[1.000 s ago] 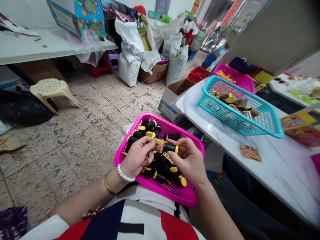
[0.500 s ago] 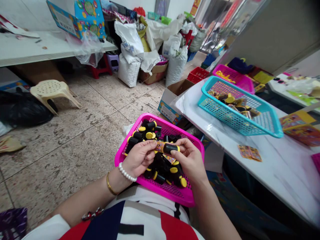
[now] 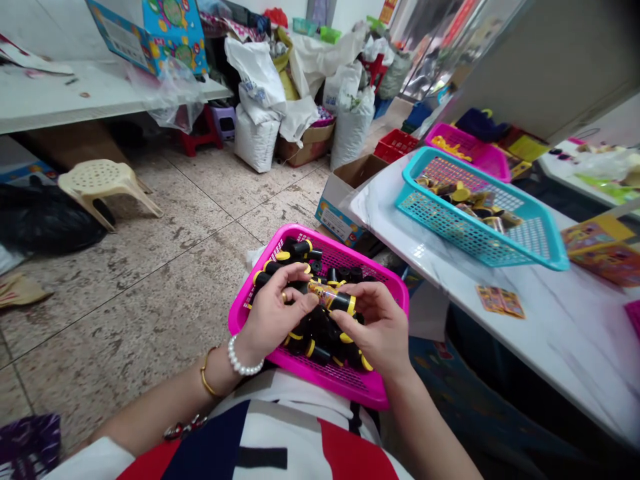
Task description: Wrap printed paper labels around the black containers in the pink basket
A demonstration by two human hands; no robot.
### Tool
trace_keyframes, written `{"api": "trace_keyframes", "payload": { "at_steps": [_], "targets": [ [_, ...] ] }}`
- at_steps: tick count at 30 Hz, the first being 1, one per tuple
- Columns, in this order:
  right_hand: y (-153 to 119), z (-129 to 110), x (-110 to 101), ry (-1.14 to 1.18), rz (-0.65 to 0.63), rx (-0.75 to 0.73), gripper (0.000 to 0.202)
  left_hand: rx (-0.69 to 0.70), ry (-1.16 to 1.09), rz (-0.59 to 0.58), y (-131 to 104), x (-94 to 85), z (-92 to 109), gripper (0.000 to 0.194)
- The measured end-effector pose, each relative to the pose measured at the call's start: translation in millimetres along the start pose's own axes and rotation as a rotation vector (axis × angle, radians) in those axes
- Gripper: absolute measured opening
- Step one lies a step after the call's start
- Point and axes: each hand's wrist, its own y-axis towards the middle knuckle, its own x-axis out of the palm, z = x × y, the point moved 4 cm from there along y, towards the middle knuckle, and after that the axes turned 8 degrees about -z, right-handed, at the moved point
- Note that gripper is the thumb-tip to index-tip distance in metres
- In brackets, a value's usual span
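A small black cylinder [image 3: 341,301] with yellow ends and a colourful printed label is held between both hands, above a pink basket [image 3: 320,387] resting on my lap. My left hand [image 3: 277,310] pinches the labelled end, its thumb on the label. Around the yellow-capped end, my right hand [image 3: 377,320] closes with thumb and fingers. Beneath the hands, the basket holds several black cylinders [image 3: 317,352] with yellow caps, partly hidden by the fingers.
On the marble-patterned table at the right stand a turquoise basket [image 3: 480,233] of labelled cylinders and a sheet of stickers [image 3: 500,301]. An open carton [image 3: 345,200] sits beside it. A cream stool [image 3: 103,183] and white sacks [image 3: 257,133] are on the floor.
The label now lies around the cylinder, where before it stuck out flat to the left. My left hand has moved its thumb and fingers onto the cylinder, and the cylinder is tilted slightly more.
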Motion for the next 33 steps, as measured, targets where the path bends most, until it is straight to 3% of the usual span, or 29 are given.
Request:
{"api": "trace_keyframes", "payload": {
  "at_steps": [4,8,14,19,23,27,31,33],
  "targets": [
    [-1.6,-4.6,0.2,0.007,-0.096,-0.067,0.035,-0.099,0.053,-0.252,3.5,-1.6,4.2,0.039],
    [-6.9,-7.5,-5.7,-0.093,-0.115,-0.093,0.032,-0.114,0.118,-0.272,6.7,-7.0,1.0,0.031],
    [-11.1,-9.7,-6.4,-0.368,-0.074,-0.257,0.037,-0.112,0.117,-0.313,12.7,11.4,-6.2,0.031],
    [-7.1,-3.1,-9.8,-0.366,-0.049,-0.257,0.039,-0.144,0.082,-0.405,21.1,12.9,-6.1,0.045],
    [-9.9,-3.9,-10.0,-0.362,-0.093,-0.27,0.046,-0.172,0.122,-0.375,19.7,2.1,-8.7,0.037],
    [-13.9,-0.6,-12.3,-0.318,-0.063,-0.178,0.044,-0.024,0.164,-0.294,12.5,8.5,-5.9,0.029],
    [-15.5,8.0,-12.3,-0.119,-0.061,-0.04,0.032,0.155,0.326,-0.226,7.0,17.8,4.4,0.023],
    [-16.5,11.6,-11.4,-0.044,-0.067,0.01,0.029,0.177,0.392,-0.222,7.1,17.0,7.4,0.022]
  ]
}}
